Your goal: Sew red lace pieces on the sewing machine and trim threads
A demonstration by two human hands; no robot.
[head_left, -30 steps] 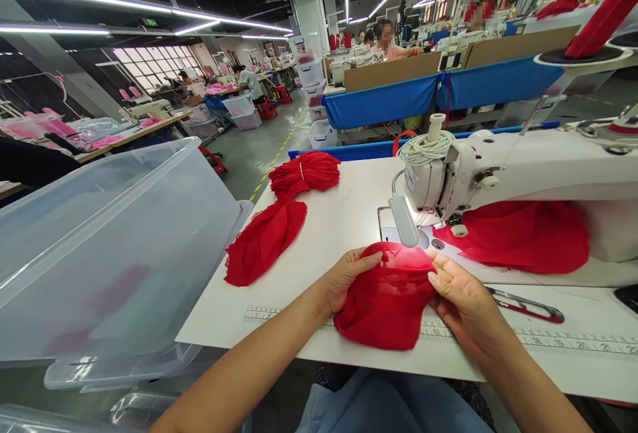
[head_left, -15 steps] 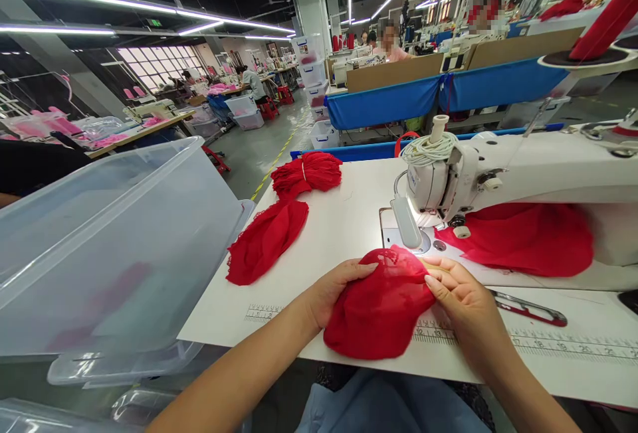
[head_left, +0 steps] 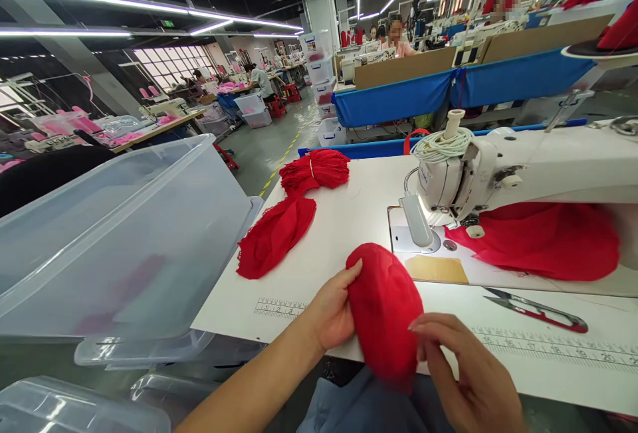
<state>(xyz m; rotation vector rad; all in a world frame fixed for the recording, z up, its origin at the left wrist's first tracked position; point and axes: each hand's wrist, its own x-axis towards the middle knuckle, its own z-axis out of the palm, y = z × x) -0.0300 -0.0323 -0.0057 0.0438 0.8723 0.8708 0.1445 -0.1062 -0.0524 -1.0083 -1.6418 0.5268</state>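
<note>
In front of the sewing machine, my left hand (head_left: 335,310) grips the left edge of a rounded red fabric piece (head_left: 383,307), thumb on top. My right hand (head_left: 461,360) is at the piece's lower right edge, its bent fingertips pinching the cloth there; the contact is slightly blurred. The fabric hangs over the table's front edge. Another red fabric piece (head_left: 276,237) lies to the left, below a tied red bundle (head_left: 315,171). More red fabric (head_left: 548,240) lies under the arm of the white sewing machine (head_left: 538,171).
Thread snips (head_left: 538,310) lie right of my hands, above a printed ruler (head_left: 553,346). A tan strip (head_left: 437,269) is by the needle plate. A large clear plastic bin (head_left: 109,240) stands left of the table (head_left: 343,227). People sit at machines farther back.
The red fabric piece has been turned more upright and lowered slightly. My right hand has moved down along its edge toward me. The view has shifted a little left.
</note>
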